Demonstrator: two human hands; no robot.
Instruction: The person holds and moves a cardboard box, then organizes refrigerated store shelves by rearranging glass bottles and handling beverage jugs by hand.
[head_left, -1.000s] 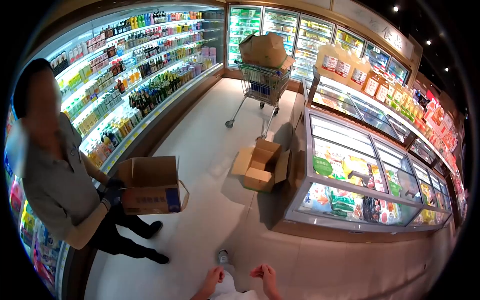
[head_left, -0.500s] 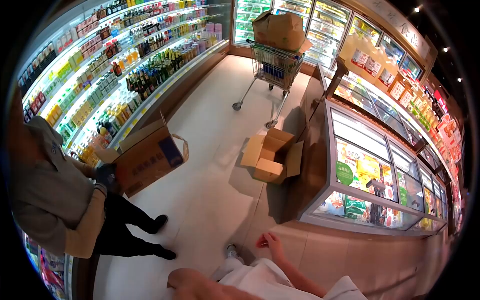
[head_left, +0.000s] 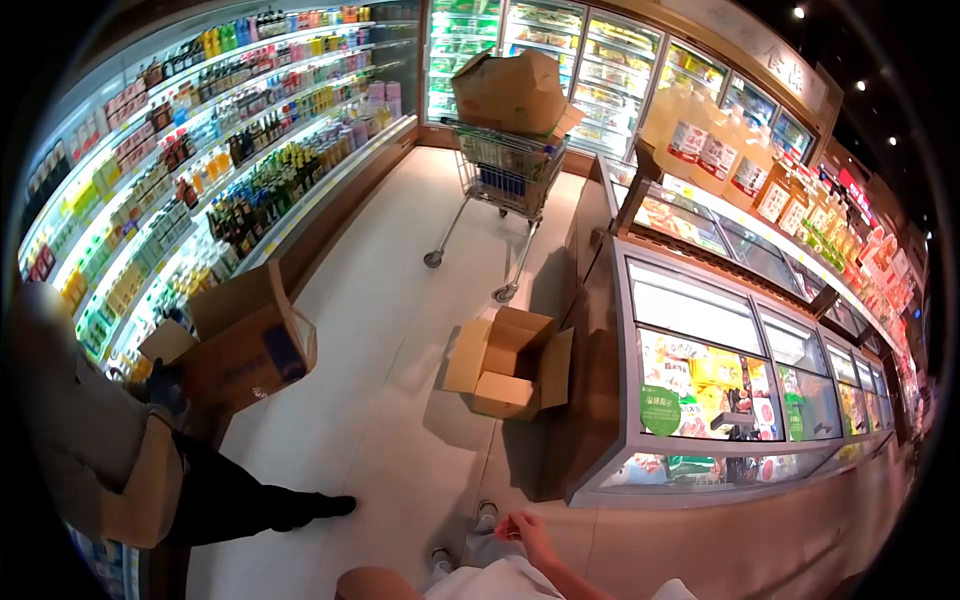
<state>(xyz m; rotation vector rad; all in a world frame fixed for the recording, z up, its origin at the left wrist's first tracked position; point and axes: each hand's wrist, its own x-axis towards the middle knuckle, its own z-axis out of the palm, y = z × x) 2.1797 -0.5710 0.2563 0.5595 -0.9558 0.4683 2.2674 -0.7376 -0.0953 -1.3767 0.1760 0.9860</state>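
My right hand (head_left: pixel 520 530) hangs low in front of my body, its fingers curled in; whether anything small is inside them is hidden. Bare skin of my left arm (head_left: pixel 375 584) shows at the bottom edge, but the left hand itself is out of view. Ahead on the floor stands an open cardboard box (head_left: pixel 512 365) with its flaps spread, apart from my hand. On the left, a person in a grey top (head_left: pixel 75 430) holds another open cardboard box (head_left: pixel 245 345), tilted, with a gloved hand (head_left: pixel 167 388).
A shopping cart (head_left: pixel 505 175) carrying a large cardboard box (head_left: pixel 510 92) stands farther down the aisle. Chilled drink shelves (head_left: pixel 230 150) line the left. A glass-topped freezer (head_left: pixel 700 390) with bottles (head_left: pixel 690 135) above it bounds the right. Upright freezers (head_left: pixel 615 75) close the back.
The person on the left has shifted left with the held box, one leg now stretched toward the aisle. My view has turned slightly right and up. My right hand stays low with curled fingers.
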